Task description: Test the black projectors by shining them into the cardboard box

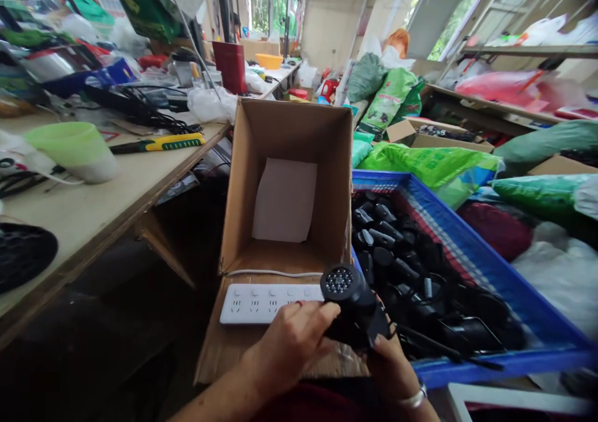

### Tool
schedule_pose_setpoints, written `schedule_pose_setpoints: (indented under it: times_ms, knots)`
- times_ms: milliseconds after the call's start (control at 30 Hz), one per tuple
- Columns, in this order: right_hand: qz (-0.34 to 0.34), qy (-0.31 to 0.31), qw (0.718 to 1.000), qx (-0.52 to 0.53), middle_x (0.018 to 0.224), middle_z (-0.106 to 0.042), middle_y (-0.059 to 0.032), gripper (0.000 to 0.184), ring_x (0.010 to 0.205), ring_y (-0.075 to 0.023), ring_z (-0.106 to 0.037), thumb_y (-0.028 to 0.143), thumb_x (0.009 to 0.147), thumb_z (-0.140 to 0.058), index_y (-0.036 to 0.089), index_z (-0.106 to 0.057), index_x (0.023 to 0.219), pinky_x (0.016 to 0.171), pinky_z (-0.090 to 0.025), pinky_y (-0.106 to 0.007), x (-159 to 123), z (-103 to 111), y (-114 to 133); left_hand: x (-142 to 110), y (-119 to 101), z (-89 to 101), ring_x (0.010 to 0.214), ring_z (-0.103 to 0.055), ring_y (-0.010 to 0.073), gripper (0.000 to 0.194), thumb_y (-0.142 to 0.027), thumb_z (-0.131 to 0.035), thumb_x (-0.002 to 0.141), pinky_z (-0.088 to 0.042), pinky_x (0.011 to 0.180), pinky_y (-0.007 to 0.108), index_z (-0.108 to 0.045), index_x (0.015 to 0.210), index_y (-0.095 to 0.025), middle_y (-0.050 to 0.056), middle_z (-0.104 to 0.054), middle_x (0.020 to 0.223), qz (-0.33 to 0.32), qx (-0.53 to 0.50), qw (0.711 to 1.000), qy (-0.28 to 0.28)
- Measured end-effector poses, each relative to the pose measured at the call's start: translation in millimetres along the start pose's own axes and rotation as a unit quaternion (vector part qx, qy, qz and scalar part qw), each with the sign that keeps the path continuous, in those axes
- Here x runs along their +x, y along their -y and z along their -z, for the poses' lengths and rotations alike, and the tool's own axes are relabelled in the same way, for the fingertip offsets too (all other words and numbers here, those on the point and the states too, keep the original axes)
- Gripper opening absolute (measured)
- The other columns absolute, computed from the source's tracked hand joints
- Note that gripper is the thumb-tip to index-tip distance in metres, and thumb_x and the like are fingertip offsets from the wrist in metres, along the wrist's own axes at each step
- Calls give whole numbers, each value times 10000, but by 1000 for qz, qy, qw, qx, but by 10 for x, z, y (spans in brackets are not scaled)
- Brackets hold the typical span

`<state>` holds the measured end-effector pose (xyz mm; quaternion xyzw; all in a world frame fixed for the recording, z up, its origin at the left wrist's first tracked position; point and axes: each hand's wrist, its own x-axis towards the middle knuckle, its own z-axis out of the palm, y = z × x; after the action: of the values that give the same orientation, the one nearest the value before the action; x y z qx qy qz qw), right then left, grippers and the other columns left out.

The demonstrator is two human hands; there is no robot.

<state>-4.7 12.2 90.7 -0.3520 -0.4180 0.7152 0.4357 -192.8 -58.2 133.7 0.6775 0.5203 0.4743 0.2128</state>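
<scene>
A black flashlight (350, 303) with a round face of many small LEDs is held in front of me, its face tilted up. My left hand (303, 328) is closed at the left side of its head, fingers pressed against the body. Around the lower right part of the flashlight my right hand (392, 359) is wrapped, with a bracelet at the wrist. A white power strip (252, 303) lies just beyond my left hand on a cardboard flap (224, 353). Behind it stands an open cardboard box (289, 123) with a white sheet (284, 201) inside.
To the right, a blue crate (462, 247) holds several black flashlights (397, 254). A workbench (144, 166) on the left carries a pale green cup (75, 151) and a yellow-green handled tool (163, 143). Green bags (425, 166) are piled beyond the crate.
</scene>
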Motion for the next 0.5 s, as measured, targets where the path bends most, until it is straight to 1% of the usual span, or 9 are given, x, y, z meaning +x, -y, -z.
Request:
schedule_pose_setpoints:
  times_ms: [100, 133, 167, 233, 267, 300, 367, 433, 500]
  knots:
    - [-19, -6, 1000, 1, 714, -685, -25, 462, 553, -206, -595, 522, 568, -759, 285, -644, 948, 516, -491, -332, -87, 49, -48, 45, -92, -54, 988, -612, 313, 667, -314, -782, 666, -491, 857, 462, -466, 1250, -260, 127, -637, 1091, -32, 8, 992, -119]
    - [-28, -7, 1000, 12, 682, -684, -22, 449, 515, -198, -584, 541, 540, -768, 281, -657, 889, 503, -490, -333, -112, 50, -66, 67, -116, -69, 1079, -567, 341, 789, -341, -816, 611, -464, 907, 495, -422, 1289, -256, 151, -586, 1188, -40, 0, 988, -148]
    - [-36, -6, 999, 25, 692, -692, -24, 464, 512, -200, -590, 553, 511, -779, 280, -664, 869, 512, -497, -339, -132, 46, -80, 89, -136, -81, 1180, -492, 373, 911, -356, -838, 566, -426, 957, 528, -364, 1337, -246, 179, -498, 1305, -44, -11, 987, -155]
    - [-46, -2, 998, 34, 839, -718, -48, 548, 619, -232, -639, 548, 478, -799, 281, -664, 937, 593, -525, -366, -158, 35, -95, 129, -159, -98, 1321, -313, 415, 1121, -362, -852, 521, -349, 1025, 569, -206, 1425, -213, 216, -257, 1479, -41, -31, 992, -115]
    - [-48, 2, 998, 28, 944, -712, -65, 614, 710, -255, -656, 530, 471, -810, 282, -648, 1009, 653, -531, -382, -164, 36, -95, 145, -164, -102, 1346, -261, 420, 1183, -353, -850, 515, -324, 1045, 571, -140, 1448, -198, 219, -179, 1510, -38, -38, 995, -84]
    - [-47, 5, 999, 20, 1033, -693, -78, 680, 801, -274, -658, 510, 470, -819, 281, -622, 1080, 711, -529, -395, -167, 48, -89, 160, -166, -102, 1350, -258, 417, 1204, -342, -845, 515, -316, 1055, 565, -113, 1458, -186, 220, -168, 1516, -39, -42, 997, -56]
    - [-41, 12, 999, 12, 1127, -655, -82, 779, 937, -295, -634, 479, 454, -838, 284, -574, 1160, 798, -509, -413, -171, 107, -67, 183, -166, -84, 1305, -368, 385, 1118, -308, -828, 546, -346, 1053, 530, -184, 1451, -179, 207, -325, 1464, -44, -48, 998, -21]
    - [-30, 20, 999, 4, 1152, -635, -71, 829, 1010, -299, -604, 462, 410, -863, 291, -565, 1164, 853, -485, -422, -190, 202, -34, 206, -169, -39, 1210, -506, 336, 899, -262, -793, 611, -416, 1012, 482, -353, 1391, -184, 179, -507, 1347, -45, -61, 997, -1]
    - [-19, 26, 999, -2, 1153, -623, -62, 847, 1032, -293, -589, 455, 363, -881, 296, -577, 1138, 872, -472, -421, -238, 303, 14, 233, -177, 15, 1135, -579, 306, 669, -235, -758, 670, -478, 952, 447, -508, 1290, -200, 162, -577, 1281, -36, -80, 996, 32]
